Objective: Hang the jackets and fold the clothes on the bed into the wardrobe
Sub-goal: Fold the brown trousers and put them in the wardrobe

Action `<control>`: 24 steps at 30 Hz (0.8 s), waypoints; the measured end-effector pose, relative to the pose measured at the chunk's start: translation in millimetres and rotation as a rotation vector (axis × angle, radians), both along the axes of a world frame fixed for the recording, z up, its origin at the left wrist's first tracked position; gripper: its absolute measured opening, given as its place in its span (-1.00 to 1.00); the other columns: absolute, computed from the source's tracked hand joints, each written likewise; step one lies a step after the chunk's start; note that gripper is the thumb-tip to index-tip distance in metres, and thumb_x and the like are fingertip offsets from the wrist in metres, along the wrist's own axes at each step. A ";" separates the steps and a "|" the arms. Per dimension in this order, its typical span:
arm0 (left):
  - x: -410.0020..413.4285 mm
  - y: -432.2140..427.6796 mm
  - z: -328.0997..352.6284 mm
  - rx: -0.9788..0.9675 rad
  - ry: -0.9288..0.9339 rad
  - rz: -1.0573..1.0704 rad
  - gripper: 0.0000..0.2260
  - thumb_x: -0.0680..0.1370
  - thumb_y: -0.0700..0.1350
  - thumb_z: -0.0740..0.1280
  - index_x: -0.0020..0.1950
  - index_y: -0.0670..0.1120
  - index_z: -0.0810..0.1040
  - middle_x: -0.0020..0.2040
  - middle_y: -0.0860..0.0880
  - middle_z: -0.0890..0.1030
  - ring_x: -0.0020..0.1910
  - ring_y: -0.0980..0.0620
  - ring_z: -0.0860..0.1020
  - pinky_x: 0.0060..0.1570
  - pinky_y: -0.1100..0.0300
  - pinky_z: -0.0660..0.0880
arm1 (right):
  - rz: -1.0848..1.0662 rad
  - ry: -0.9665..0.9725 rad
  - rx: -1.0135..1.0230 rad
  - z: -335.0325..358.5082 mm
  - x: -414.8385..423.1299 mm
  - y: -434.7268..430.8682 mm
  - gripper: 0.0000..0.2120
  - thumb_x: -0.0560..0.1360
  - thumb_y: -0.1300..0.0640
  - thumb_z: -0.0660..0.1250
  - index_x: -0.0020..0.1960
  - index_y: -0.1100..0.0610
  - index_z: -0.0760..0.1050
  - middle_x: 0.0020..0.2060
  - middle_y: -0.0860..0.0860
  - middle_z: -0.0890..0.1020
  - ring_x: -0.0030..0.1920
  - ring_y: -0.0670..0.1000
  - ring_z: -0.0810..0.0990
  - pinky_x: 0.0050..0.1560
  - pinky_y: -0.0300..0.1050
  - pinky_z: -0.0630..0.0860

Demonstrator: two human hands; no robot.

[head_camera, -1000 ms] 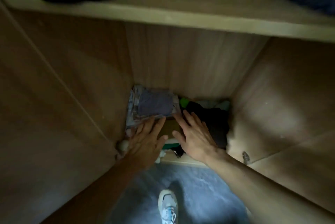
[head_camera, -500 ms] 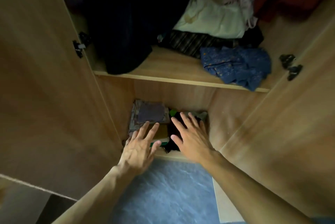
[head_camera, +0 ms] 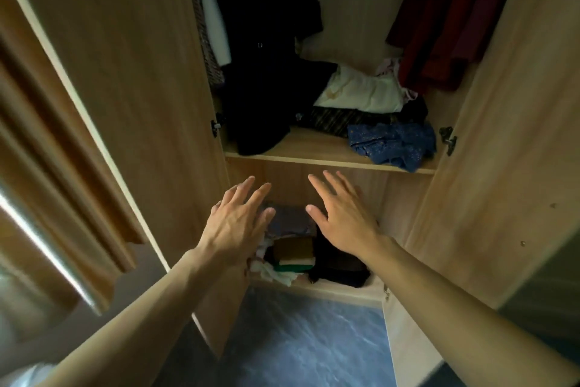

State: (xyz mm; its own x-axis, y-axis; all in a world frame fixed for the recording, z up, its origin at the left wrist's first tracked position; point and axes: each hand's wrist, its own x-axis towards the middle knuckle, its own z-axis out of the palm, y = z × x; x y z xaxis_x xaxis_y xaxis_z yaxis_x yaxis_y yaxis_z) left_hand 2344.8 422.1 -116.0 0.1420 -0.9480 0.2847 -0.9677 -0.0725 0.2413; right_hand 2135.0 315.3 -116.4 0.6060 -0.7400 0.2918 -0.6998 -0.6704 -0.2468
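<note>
Bare and flat, your left hand [head_camera: 238, 223] and right hand [head_camera: 342, 217] both hang palm-down with fingers spread, holding nothing, in front of the wardrobe's [head_camera: 150, 73] lower compartment. Directly under your palms sits the folded stack [head_camera: 293, 253]: a greyish piece behind, a brown one with white and green edges nearer you, and a black pile [head_camera: 337, 264] below your right wrist. White cloth [head_camera: 276, 273] spills over the front lip beneath your left wrist, and that loose edge looks likeliest to slide onto the blue floor [head_camera: 298, 346] if a sleeve or wrist brushes it. Above your fingertips the shelf [head_camera: 314, 159] carries an unfolded heap, with a blue patterned garment [head_camera: 392, 145] drooping over its edge beyond your right hand; lift carelessly and you could drag it down onto the tidy stack. Farther up, a dark jacket [head_camera: 266, 41] and red garments [head_camera: 445, 16] hang. Doors stand open at both elbows, easy to knock.
</note>
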 end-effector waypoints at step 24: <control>198.6 89.2 131.7 -0.386 -0.016 -0.004 -0.51 0.62 0.29 -0.06 0.49 0.16 0.30 0.55 0.08 0.26 0.47 0.01 0.29 0.30 -0.10 0.45 | -0.039 -0.096 -0.224 143.3 179.4 74.1 -0.45 0.63 -0.22 0.06 0.58 -0.16 0.05 0.56 -0.07 0.13 0.56 0.01 0.03 0.53 0.14 0.06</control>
